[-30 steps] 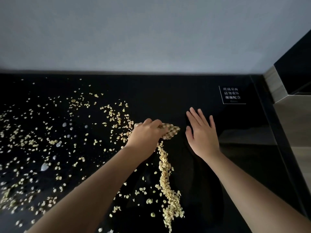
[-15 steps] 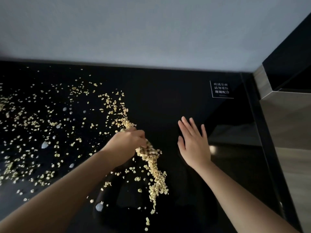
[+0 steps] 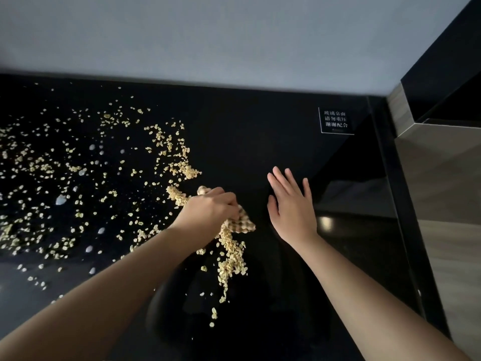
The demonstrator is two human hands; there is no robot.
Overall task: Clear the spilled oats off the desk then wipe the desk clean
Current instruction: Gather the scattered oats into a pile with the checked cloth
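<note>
A person's left hand [image 3: 208,212] grips a bunched, waffle-textured cloth [image 3: 240,222] near the middle of a glossy black desk [image 3: 247,131], fingers curled tight around the fabric and knuckles up. Spilled oats [image 3: 231,259] lie banked against the cloth on two sides – a short clump at its far-left end and a thicker ridge that trails from under the hand toward the desk's near edge. Far more flakes are scattered loose over the left half of the desk, reaching the left edge, with a few pale blobs [image 3: 61,199] among them (too small to identify). The right hand [image 3: 291,212] is just right of the cloth, palm down, holding nothing, fingers straight and slightly spread – whether it presses on the glass or sits just above it cannot be told. Near the far right corner a small dark sticker [image 3: 335,121] with white characters lies on the desk. A pale wall [image 3: 208,35] runs along the far edge.
</note>
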